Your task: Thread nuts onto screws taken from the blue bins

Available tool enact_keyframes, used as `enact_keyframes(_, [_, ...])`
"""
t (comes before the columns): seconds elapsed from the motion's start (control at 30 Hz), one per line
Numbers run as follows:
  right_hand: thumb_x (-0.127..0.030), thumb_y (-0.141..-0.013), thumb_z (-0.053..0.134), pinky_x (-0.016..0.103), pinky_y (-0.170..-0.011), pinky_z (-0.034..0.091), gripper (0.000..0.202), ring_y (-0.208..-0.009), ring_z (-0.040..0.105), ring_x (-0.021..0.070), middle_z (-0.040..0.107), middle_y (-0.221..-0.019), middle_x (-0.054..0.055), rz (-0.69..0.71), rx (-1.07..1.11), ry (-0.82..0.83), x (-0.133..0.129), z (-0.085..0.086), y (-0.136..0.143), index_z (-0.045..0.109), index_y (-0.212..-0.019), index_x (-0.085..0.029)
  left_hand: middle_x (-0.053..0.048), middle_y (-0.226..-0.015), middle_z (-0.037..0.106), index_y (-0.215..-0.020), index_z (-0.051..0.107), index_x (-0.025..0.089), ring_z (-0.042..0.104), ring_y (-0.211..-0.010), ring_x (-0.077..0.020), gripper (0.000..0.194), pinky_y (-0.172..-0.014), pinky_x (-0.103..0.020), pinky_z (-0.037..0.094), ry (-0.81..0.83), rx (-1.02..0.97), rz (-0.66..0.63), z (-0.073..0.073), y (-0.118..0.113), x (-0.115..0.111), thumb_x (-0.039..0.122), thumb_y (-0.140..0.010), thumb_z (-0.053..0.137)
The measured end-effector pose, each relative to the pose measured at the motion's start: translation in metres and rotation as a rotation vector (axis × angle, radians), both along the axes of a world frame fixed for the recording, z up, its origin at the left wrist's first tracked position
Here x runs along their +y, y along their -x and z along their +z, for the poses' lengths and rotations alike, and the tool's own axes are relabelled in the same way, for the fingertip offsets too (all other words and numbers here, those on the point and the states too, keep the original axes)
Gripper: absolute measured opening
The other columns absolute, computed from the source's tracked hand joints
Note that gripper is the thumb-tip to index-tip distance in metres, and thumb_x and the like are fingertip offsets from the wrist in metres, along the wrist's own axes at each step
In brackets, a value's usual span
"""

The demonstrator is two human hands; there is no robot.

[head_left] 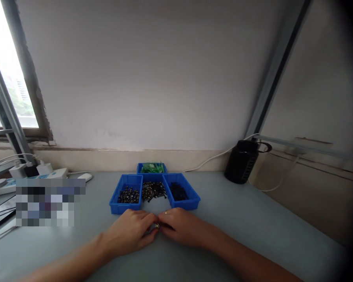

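Observation:
My left hand (131,232) is closed, its thumb and index finger pinching a small shiny metal fitting (157,225). My right hand (182,227) meets it fingertip to fingertip, also closed; whatever its fingers hold is hidden. Just beyond the hands lies a loose pile of small dark and brassy screw-like parts (153,190). Left of that pile, a blue bin (114,208) holds several small shiny metal pieces (129,195). To its right, another blue bin (184,204) contains small black parts (178,192), too dark to make out singly.
A third blue bin (139,169) with green plastic packets (151,168) stands by the wall. At the back right is a black bottle (241,161), a white cable (208,158) running behind it. On the left are a power strip (57,173) and a white mouse-like object (87,177).

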State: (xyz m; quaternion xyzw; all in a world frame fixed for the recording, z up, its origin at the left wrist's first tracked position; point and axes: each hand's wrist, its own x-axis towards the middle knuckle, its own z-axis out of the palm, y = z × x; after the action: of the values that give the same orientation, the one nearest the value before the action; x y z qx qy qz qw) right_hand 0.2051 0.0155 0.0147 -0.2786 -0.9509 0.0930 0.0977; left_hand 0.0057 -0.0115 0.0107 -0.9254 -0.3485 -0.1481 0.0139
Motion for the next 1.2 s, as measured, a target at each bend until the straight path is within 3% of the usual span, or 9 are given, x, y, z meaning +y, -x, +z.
enact_keyframes(0.3, [-0.024,-0.087,0.048,0.024,-0.06,0.035,0.016,-0.07,0.057,0.0157,0.064,-0.076,0.003,-0.051,-0.02,-0.052,-0.0006,0.0073,-0.0013,0.059,-0.078,-0.017,-0.001,-0.072,0.061,-0.081,0.049,0.019,0.06,-0.066,-0.0177,0.011,-0.057,-0.026,0.045,0.006,0.097,0.077,-0.0003,-0.0005,0.0021,0.025,-0.087,0.043])
enact_keyframes(0.53, [-0.022,-0.086,0.048,0.023,-0.062,0.035,0.015,-0.069,0.056,0.0142,0.063,-0.076,0.003,0.01,0.007,-0.027,-0.005,0.0058,0.0022,0.06,-0.079,-0.016,0.0,-0.077,0.062,-0.08,0.049,0.019,0.061,-0.069,-0.0177,0.003,-0.058,-0.026,0.045,0.026,0.12,0.043,-0.0005,-0.0017,0.0017,0.021,-0.082,0.047])
enact_keyframes(0.93, [-0.03,-0.088,0.047,0.023,-0.056,0.031,0.022,-0.064,0.054,0.0138,0.062,-0.07,0.001,-0.024,0.005,-0.082,-0.0037,0.0062,0.0022,0.058,-0.074,-0.016,0.0,-0.076,0.062,-0.08,0.049,0.019,0.059,-0.066,-0.0163,0.006,-0.058,-0.024,0.044,0.027,0.113,0.022,0.0011,-0.0018,-0.0005,0.022,-0.084,0.044])
enact_keyframes(1.2, [-0.018,-0.082,0.05,0.023,-0.059,0.032,0.012,-0.067,0.055,0.0137,0.063,-0.072,0.001,-0.031,0.006,-0.067,-0.0033,0.0062,0.0027,0.058,-0.073,-0.016,0.0,-0.077,0.062,-0.079,0.05,0.019,0.06,-0.069,-0.0165,0.007,-0.059,-0.024,0.044,0.012,0.104,0.028,-0.0015,-0.002,0.0013,0.022,-0.084,0.045])
